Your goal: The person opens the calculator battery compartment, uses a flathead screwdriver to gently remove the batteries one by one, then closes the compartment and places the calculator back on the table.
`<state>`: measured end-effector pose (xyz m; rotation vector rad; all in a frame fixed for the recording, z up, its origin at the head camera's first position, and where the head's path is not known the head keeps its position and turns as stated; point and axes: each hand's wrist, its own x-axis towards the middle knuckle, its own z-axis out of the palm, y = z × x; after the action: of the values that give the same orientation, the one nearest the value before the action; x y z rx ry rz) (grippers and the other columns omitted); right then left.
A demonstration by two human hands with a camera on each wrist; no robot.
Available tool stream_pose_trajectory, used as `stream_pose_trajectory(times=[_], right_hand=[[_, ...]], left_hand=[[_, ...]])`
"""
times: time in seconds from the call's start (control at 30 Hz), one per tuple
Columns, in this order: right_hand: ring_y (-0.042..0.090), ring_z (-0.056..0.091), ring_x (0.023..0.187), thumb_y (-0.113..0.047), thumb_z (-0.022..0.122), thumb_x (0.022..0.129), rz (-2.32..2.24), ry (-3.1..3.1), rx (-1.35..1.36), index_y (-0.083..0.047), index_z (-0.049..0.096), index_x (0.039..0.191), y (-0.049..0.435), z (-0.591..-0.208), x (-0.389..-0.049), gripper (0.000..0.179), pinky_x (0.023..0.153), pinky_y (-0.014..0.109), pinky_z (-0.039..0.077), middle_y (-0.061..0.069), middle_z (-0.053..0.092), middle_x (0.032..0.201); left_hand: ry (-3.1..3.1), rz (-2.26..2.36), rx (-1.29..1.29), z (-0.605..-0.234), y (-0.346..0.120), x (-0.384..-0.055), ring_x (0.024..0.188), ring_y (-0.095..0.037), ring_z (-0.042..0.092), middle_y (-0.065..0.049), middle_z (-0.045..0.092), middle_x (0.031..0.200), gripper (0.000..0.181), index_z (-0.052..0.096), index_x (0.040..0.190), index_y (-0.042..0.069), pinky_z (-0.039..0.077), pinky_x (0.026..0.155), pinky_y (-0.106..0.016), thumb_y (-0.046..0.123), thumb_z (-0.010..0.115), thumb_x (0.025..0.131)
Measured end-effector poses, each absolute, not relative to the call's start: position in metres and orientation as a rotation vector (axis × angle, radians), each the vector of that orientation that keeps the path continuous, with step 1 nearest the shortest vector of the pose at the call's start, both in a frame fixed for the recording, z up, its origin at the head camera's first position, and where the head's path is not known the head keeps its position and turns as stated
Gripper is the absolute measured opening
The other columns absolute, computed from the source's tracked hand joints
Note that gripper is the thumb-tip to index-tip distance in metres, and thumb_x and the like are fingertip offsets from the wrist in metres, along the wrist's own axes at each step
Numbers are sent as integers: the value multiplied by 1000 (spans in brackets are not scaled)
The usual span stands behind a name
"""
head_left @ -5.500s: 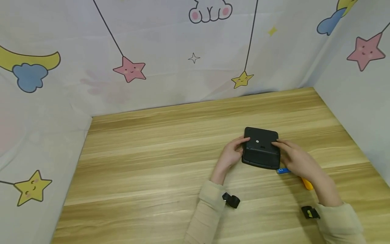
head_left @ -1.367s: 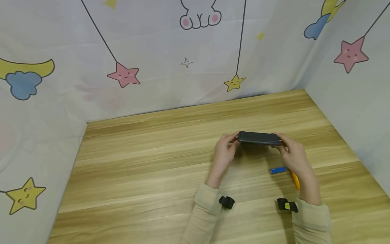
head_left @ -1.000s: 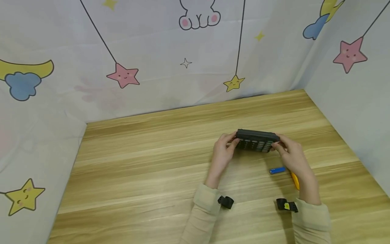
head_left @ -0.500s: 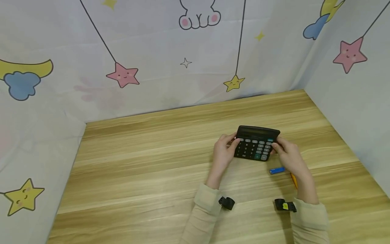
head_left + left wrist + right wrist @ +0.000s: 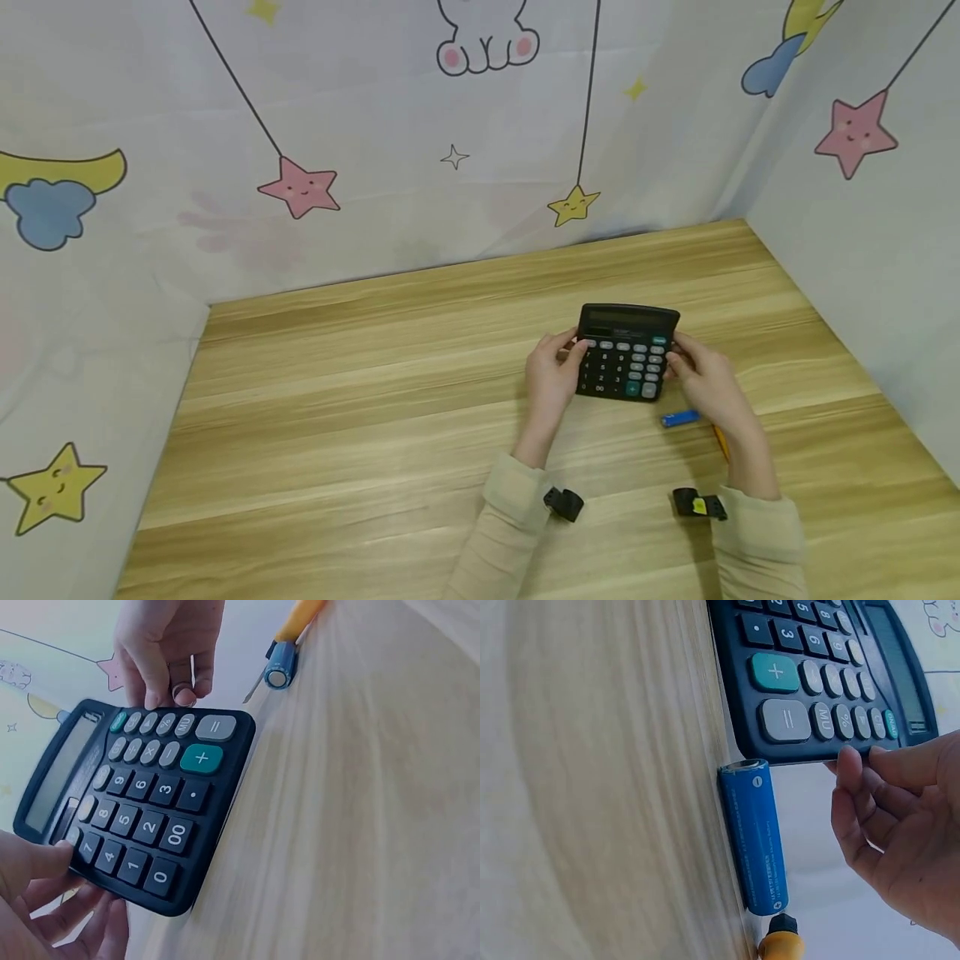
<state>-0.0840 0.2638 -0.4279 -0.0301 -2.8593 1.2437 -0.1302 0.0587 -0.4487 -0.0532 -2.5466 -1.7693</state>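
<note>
A black desk calculator [image 5: 624,354] is face up, keys and display showing, its near edge by the tabletop; whether it touches the wood I cannot tell. My left hand [image 5: 551,371] pinches its left edge, thumb [image 5: 52,859] on the front near the 7 key and the other fingers behind. On the opposite edge my right hand [image 5: 708,379] holds it between thumb and fingers, seen closer in the right wrist view, right hand [image 5: 911,817]. A blue battery [image 5: 754,836] lies just below the calculator's right corner.
Beside the battery lies a yellow-handled screwdriver [image 5: 300,619], partly hidden by my right forearm in the head view. The wooden tabletop [image 5: 337,417] meets a white cloth backdrop [image 5: 390,208] with printed stars at the back and sides.
The calculator has turned from back up, through edge-on, to keys up, with both hands on its sides. In the last half second it tilted slightly further. Battery stayed on the table.
</note>
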Motion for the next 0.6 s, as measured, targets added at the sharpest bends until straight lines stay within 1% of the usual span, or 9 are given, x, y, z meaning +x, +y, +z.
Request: stream_pose_trajectory(times=[0.1, 0.2, 0.3, 0.4, 0.47, 0.53, 0.6], right_hand=[[30, 63, 86, -8, 43, 101, 1244, -2865, -60, 14, 39, 138, 264, -428, -86, 44, 64, 13, 47, 26, 62, 103], [32, 63, 87, -7, 43, 101, 1230, -2880, -93, 14, 39, 139, 262, -430, -87, 44, 64, 13, 47, 28, 62, 106], [32, 63, 87, -7, 43, 100, 1230, -2885, -117, 14, 39, 138, 261, -432, -89, 43, 65, 14, 47, 28, 62, 107], [32, 63, 85, -6, 44, 100, 1215, -2883, -126, 15, 41, 136, 261, -433, -91, 43, 65, 14, 46, 29, 62, 105], [31, 63, 85, -5, 44, 99, 1198, -2886, -139, 16, 41, 136, 262, -433, -91, 42, 66, 15, 46, 29, 63, 104], [32, 63, 85, -5, 44, 99, 1175, -2891, -150, 16, 42, 135, 262, -432, -92, 42, 68, 18, 46, 28, 63, 103], [32, 63, 86, -5, 45, 99, 1142, -2901, -149, 16, 43, 134, 262, -431, -94, 41, 72, 24, 47, 29, 63, 103]], left_hand=[[-2559, -1785, -32, -449, 62, -130, 89, -20, 70, -7, 67, 93, 31, 68, 118, 6, 57, 76, -21, 20, 66, 91], [-2564, -1823, -21, -449, 62, -129, 90, -20, 70, -9, 67, 97, 33, 66, 121, 3, 58, 75, -23, 17, 65, 91], [-2582, -1835, -27, -449, 63, -129, 92, -20, 70, -10, 66, 100, 34, 64, 124, 2, 58, 75, -22, 12, 63, 91], [-2628, -1828, -37, -447, 63, -130, 86, -17, 66, -10, 64, 99, 35, 62, 127, 5, 53, 68, -20, 8, 58, 93], [-2669, -1810, -54, -446, 64, -133, 81, -15, 60, -10, 64, 99, 38, 60, 130, 6, 48, 64, -19, 5, 52, 93], [-2701, -1809, -68, -445, 65, -135, 77, -15, 54, -9, 63, 99, 42, 59, 131, 7, 43, 61, -20, 3, 48, 91], [-2713, -1824, -66, -444, 66, -137, 79, -14, 54, -8, 62, 99, 46, 58, 132, 7, 43, 63, -20, 1, 46, 88]])
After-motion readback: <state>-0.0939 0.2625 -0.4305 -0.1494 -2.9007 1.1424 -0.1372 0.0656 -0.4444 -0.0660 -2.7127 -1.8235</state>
